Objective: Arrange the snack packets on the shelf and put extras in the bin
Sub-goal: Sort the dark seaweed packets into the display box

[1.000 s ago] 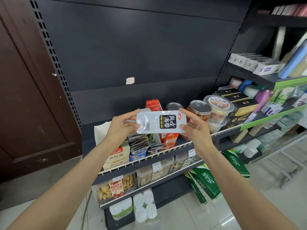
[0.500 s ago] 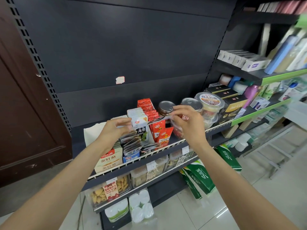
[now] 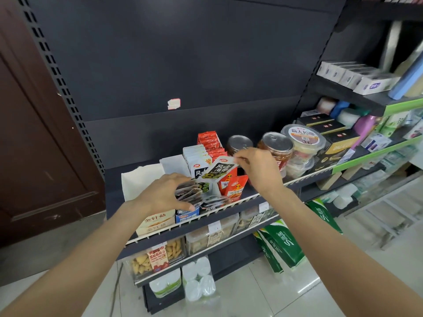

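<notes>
Packet's come down from chest height, right hand [image 3: 256, 170] pinching the silver snack packet [image 3: 217, 171] by its top corner, tilted over the shelf [image 3: 270, 195] row, left hand [image 3: 164, 195] gripping the loose packets [image 3: 194, 194], slotting looks close

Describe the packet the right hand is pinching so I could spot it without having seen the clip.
On the dark shelf with the white wire rail, find the upright row of white seaweed packets left of the red packets. The tilted seaweed packet lies in front of that row, its top corner pinched by the right hand.
</notes>
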`<action>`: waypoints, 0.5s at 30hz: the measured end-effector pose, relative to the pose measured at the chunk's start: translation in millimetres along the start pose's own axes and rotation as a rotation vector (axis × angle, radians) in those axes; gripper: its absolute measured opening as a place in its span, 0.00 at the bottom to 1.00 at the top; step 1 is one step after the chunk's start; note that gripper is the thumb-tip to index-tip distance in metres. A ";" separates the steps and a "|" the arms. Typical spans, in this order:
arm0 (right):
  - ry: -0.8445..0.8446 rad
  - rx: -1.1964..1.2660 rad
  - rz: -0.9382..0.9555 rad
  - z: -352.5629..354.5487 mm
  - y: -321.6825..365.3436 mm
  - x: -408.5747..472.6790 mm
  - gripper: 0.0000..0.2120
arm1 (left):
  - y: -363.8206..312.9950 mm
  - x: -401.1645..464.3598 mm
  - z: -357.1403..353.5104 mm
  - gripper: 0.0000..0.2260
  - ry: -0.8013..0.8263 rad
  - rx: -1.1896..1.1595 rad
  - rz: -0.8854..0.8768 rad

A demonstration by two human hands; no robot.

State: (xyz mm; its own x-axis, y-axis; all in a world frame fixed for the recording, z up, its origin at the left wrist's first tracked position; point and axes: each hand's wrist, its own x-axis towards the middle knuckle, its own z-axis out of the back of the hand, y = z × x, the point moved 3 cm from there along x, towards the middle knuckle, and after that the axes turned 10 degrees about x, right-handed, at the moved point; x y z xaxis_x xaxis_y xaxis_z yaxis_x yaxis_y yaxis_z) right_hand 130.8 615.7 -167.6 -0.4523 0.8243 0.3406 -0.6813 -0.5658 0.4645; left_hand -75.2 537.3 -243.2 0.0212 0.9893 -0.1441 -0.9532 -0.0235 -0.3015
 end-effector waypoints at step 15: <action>0.252 0.147 0.139 -55.8 0.5 68.9 0.10 | 9.4 10.4 4.6 0.31 0.049 -0.093 -0.036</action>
State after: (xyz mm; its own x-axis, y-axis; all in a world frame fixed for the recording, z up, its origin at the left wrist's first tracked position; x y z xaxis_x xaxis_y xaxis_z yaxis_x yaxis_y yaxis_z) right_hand 67.2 673.5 -189.5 -0.6762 0.7078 0.2043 -0.5210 -0.6555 0.5466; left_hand -85.3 548.0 -243.2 0.0715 0.9816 -0.1772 -0.9196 -0.0039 -0.3929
